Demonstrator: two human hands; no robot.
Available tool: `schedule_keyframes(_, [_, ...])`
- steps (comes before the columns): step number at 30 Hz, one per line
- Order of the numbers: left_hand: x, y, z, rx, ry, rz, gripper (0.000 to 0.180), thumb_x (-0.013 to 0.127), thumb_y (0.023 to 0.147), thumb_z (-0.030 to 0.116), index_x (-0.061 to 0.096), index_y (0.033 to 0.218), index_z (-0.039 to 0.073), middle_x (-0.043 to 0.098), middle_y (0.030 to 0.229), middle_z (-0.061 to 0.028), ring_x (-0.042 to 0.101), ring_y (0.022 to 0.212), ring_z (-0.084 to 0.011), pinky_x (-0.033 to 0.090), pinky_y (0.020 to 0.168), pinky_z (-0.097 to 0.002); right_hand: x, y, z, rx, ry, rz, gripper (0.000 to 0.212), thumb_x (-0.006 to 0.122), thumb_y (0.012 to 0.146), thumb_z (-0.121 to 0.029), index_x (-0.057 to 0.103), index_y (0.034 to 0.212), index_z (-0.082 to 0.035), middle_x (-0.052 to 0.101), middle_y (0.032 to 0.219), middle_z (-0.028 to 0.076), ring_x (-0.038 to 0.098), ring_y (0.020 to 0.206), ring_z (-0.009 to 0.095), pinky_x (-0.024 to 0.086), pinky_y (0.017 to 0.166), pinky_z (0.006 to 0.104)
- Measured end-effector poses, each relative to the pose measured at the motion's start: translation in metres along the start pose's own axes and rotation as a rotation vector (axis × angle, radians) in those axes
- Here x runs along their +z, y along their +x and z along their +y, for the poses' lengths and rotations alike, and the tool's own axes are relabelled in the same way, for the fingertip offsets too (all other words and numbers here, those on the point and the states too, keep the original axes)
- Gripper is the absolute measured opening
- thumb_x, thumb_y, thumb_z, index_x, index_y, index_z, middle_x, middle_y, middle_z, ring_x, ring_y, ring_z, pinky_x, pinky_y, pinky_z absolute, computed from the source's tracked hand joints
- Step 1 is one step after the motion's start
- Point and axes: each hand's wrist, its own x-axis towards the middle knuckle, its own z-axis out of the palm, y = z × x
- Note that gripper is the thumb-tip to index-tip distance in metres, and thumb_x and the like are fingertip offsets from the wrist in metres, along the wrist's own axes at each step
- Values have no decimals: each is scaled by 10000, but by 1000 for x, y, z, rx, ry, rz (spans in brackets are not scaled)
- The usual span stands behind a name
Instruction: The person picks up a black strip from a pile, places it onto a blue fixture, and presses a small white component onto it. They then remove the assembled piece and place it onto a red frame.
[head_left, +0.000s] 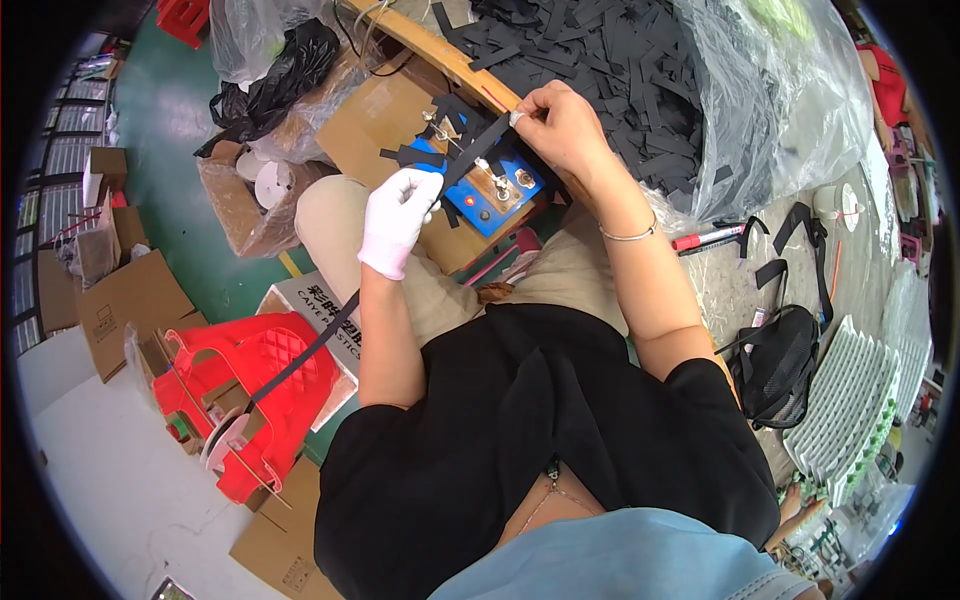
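My left hand (pixel 396 215), in a white glove, is closed on a black strap (pixel 474 158) at the near left of a small blue machine (pixel 508 215). The strap stretches taut across the machine to my bare right hand (pixel 565 130), whose thumb and forefinger pinch its far end. Something small and white sits at those fingertips. Metal fittings and a lit red button show on the machine's top. Behind my left hand, the strap trails past the forearm to a white reel (pixel 226 440) at an upturned red plastic stool (pixel 290 365).
A heap of cut black strips (pixel 610 80) lies beyond my right hand, beside clear plastic sheeting (pixel 780 90). Cardboard (pixel 375 120) lies under the machine. On the right are a red marker (pixel 708 238), a black bag (pixel 778 365) and stacked white trays (pixel 845 410). An open carton (pixel 235 205) stands left.
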Motion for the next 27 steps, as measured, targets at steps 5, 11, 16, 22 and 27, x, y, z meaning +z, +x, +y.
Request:
schedule_keyframes(5, [4,10,-12,34,36,15,160,612,834,205,610,831,45,554,659,32,485,579,-25,373,513,-171,1,0,-3,16,-51,-8,150,627,685,-194,645,725,-50,567,835,106,588,775,268,467,698,359])
schedule_keyframes(11, [2,3,-2,28,29,73,140,605,840,184,606,834,44,556,673,31,483,584,-22,369,515,-164,-1,-5,-9,-64,-63,23,192,677,683,-184,628,789,-31,542,791,93,550,673,215,449,650,304])
schedule_keyframes(16, [5,-12,29,68,-180,66,96,595,846,146,598,852,50,541,679,31,472,587,-22,367,521,-163,-8,-6,-8,-131,241,-61,183,672,744,-177,641,843,-26,529,802,39,510,693,110,426,647,242])
schedule_keyframes(22, [21,4,29,142,-109,44,111,606,836,144,600,852,35,548,670,17,469,576,-31,369,514,-171,-6,-8,-8,-68,574,-233,185,663,792,-173,644,853,0,526,835,-12,415,621,31,365,571,191])
schedule_keyframes(27, [24,5,30,119,-110,2,118,600,839,147,603,855,30,555,675,15,478,580,-31,373,508,-173,-9,-9,-13,-83,467,-196,132,666,742,-119,635,792,-1,506,780,-4,405,594,42,348,542,199])
